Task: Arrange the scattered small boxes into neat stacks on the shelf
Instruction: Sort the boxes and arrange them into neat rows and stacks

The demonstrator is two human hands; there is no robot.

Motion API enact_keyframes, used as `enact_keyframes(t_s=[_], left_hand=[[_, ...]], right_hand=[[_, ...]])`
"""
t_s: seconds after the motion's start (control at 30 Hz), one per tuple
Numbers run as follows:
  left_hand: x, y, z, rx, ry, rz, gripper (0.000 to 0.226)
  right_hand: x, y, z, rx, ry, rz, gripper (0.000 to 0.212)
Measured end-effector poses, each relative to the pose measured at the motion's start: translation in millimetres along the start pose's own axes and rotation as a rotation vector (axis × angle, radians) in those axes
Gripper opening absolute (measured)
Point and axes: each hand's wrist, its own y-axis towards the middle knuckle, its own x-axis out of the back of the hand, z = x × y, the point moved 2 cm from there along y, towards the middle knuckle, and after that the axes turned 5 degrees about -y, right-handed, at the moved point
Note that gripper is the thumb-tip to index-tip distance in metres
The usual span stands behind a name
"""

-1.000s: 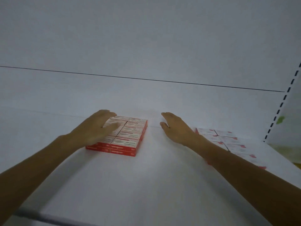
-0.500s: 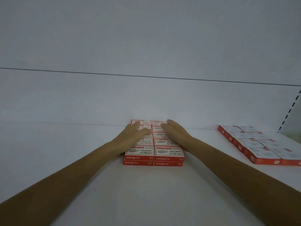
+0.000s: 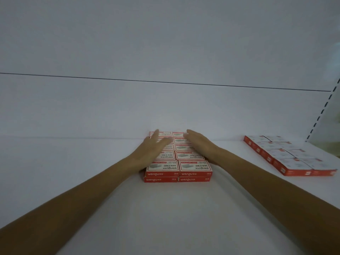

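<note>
Resting flat on the red boxes [image 3: 195, 167], the left hand [image 3: 153, 150] and right hand [image 3: 199, 144] lie side by side, fingers straight and gripping nothing. These boxes form a two-layer block, two columns wide, mid-shelf [image 3: 165, 208], reaching toward the back wall [image 3: 165, 111]. Well apart to the right sits a second block [image 3: 290, 157] of boxes.

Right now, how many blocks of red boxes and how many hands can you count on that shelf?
Blocks of red boxes: 2, the middle block and the right block
Hands: 2, the left hand and the right hand, both flat on the middle block
Total: 4
</note>
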Motion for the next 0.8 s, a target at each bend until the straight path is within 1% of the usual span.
enact_keyframes(t_s=[0.07,0.17,0.23,0.3,0.33,0.4,0.43,0.5,0.67,0.73,0.77,0.8], left_hand=[[3,-7,-5,0.01,0.029,-0.066,0.072],[7,-25,-11,-0.004,-0.038,-0.176,0.06],[4,-46,-12,-0.007,-0.188,-0.156,0.051],[-4,-66,-11,-0.014,-0.279,-0.118,0.045],[-8,-71,-10,-0.025,-0.291,-0.112,0.043],[-15,-75,-11,-0.038,-0.286,-0.119,0.038],[-17,-76,-13,-0.048,-0.28,-0.126,0.038],[-18,-77,-16,-0.054,-0.264,-0.13,0.042],[-17,-77,-14,-0.02,-0.248,-0.133,0.046],[-17,-81,-18,-0.028,-0.231,-0.128,0.049],[-16,-84,-20,-0.036,-0.227,-0.123,0.048],[-16,-86,-23,-0.046,-0.212,-0.116,0.048]], right_hand=[[3,-2,-6,0.016,0.033,-0.021,0.033],[10,-28,-2,0.029,0.076,-0.111,0.031],[10,-44,-7,0.0,0.127,-0.109,0.044],[6,-56,-12,-0.032,0.162,-0.106,0.052],[3,-62,-12,-0.028,0.172,-0.1,0.051],[-5,-70,-7,0.015,0.186,-0.082,0.036],[-7,-74,-4,0.045,0.178,-0.079,0.033],[-11,-75,1,0.085,0.141,-0.085,0.035],[-16,-71,2,0.063,0.081,-0.087,0.038],[-15,-70,0,0.057,0.081,-0.068,0.042],[-15,-70,-1,0.063,0.093,-0.045,0.047],[-12,-72,-1,0.063,0.105,-0.024,0.056]])
